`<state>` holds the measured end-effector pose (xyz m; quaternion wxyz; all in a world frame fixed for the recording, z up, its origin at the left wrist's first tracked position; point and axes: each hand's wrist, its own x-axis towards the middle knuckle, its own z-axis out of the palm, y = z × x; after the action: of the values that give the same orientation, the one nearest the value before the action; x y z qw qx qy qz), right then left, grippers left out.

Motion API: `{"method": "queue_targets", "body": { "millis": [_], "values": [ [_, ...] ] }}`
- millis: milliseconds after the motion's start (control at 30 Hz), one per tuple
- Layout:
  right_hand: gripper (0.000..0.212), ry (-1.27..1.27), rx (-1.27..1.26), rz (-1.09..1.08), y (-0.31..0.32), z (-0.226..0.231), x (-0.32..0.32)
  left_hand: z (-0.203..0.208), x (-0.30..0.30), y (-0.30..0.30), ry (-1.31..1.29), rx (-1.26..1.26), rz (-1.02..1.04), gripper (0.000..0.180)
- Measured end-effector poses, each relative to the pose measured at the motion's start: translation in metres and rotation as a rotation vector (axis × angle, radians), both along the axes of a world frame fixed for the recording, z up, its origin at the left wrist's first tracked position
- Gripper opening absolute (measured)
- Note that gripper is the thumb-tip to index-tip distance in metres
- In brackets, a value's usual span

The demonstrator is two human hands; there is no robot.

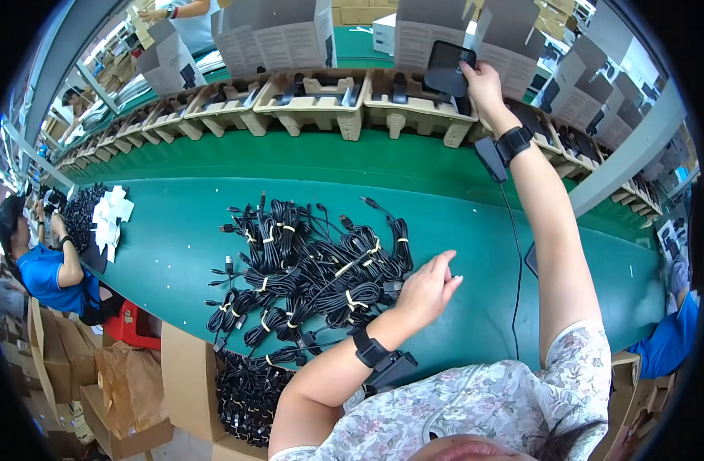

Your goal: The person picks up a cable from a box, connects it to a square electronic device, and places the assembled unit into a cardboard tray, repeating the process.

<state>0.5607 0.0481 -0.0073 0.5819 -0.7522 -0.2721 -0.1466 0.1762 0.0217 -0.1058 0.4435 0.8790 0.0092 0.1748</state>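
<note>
My right hand reaches up to the row of trays, its fingers closed on the edge of a flat black square device. The device is tilted above a moulded brown tray, and partly hides what lies in it. My left hand is over the green worktop, fingers stretched out and nothing seen in them. Right beside it lies a large pile of coiled black cables, bound with pale ties. Each wrist wears a black strap with a small black unit; a thin cord hangs from the right one.
Behind the worktop runs a line of trays with grey printed box flaps standing up. A grey post rises at the right. More cables fill an open carton below the near edge. A co-worker in blue works at far left.
</note>
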Motion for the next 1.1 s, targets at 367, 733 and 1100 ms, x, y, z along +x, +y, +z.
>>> {"method": "queue_targets", "body": {
  "millis": [367,733,1100],
  "values": [
    [0.036,-0.061,-0.856,-0.256,0.022,-0.008,-0.009,0.001,-0.007,0.001,-0.057,-0.018,0.09,0.042],
    [0.015,-0.816,-0.421,0.871,0.079,0.005,-0.244,-0.007,0.0,0.0,-0.049,0.077,0.056,0.035],
    [0.021,-0.887,-0.647,1.14,0.075,0.008,-0.333,-0.009,0.004,-0.014,-0.047,0.083,-0.018,0.029]
  ]
}}
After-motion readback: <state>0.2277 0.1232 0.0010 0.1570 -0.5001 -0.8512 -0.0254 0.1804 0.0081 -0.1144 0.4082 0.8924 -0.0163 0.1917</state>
